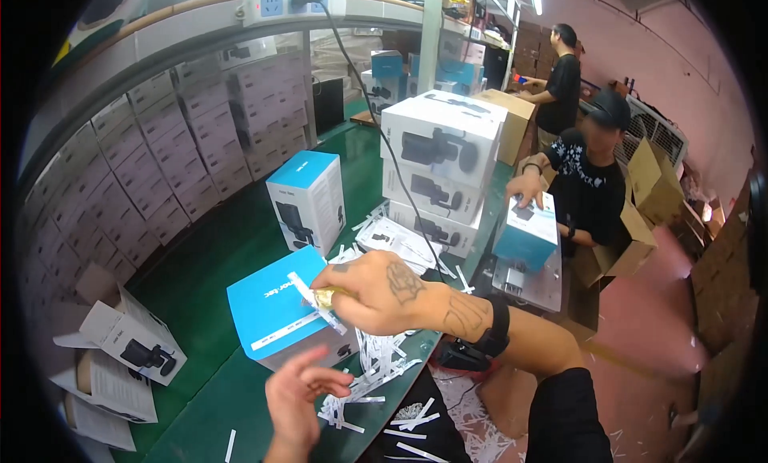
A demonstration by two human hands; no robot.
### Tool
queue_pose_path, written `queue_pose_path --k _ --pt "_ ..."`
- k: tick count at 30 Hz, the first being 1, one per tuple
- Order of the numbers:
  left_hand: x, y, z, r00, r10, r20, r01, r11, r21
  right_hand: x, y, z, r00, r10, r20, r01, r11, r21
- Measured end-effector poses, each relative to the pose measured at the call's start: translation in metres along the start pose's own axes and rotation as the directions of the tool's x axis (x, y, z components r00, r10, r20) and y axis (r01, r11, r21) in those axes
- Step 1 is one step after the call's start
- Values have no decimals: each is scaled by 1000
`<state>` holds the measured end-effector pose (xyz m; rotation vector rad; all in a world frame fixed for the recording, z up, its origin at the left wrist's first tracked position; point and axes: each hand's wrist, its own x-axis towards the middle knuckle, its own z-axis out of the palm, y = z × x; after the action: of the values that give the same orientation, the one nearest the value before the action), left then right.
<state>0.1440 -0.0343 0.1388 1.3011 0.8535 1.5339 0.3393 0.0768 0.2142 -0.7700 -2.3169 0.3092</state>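
A carton with a blue top (254, 297) lies in front of me on the green table, a white strip (280, 335) along its near edge. Over its right side, my right hand (380, 291) is closed on a small gold-coloured object (324, 297), mostly hidden by the fingers. Another white strip (302, 289) lies at those fingertips, against the blue top. My left hand (298, 395), fingers apart and holding nothing, is raised just off the carton's near side. Loose white paper strips (380, 357) are heaped under and beside my right wrist.
Beyond stands an upright blue-topped carton (308, 199), with stacked white cartons (440, 143) to its right. Opened cartons (128, 343) lie at left. A black cable (376, 119) hangs across the table. At right, a co-worker (588, 175) touches another carton (528, 231).
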Motion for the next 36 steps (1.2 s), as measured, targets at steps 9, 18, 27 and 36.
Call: queue_pose_path --k 9,18,27,36 --pt "37 -11 38 924 -358 -136 270 860 -433 -22 -19 -16 968 212 -137 -248 898 -364" --pt "25 -22 87 954 -238 -183 114 852 -512 -34 -17 -15 818 569 88 -576 806 139" --pt "39 -38 72 933 -263 -246 133 887 -442 -34 -7 -15 856 512 76 -516 855 48" --pt "39 -41 68 963 -235 -135 143 863 -485 -34 -7 11 780 625 27 -595 730 336"
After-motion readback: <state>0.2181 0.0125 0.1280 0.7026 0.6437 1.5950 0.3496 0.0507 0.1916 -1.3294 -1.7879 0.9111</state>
